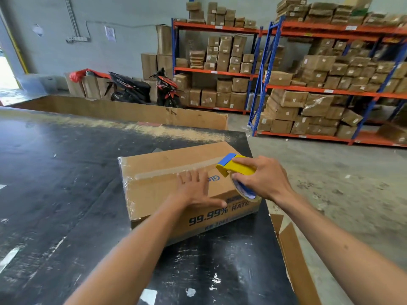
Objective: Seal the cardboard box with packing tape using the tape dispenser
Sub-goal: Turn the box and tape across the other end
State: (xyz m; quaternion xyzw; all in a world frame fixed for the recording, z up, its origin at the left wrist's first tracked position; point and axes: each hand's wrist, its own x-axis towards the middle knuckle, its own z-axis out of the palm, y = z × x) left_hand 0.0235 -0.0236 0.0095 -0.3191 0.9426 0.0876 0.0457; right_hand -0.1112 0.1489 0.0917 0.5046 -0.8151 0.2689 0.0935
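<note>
Gripping the yellow tape dispenser [236,170], the right hand [264,179] holds it on the cardboard box [158,194]. The left hand [193,190] presses flat beside it, fingers spread, on the table [66,172].

Big black worktop [66,172], pretty scuffed up, with white scrape marks all over. A long flat sheet of cardboard [132,112] stands along its far edge, and another torn piece of cardboard [293,256] leans at the right side. Behind that, two scooters [132,89] are parked by the grey wall [99,51], next to some open cartons. The right side is all orange-and-blue racking [330,89] crammed with brown boxes [293,99]. Bare concrete floor [341,172].
</note>
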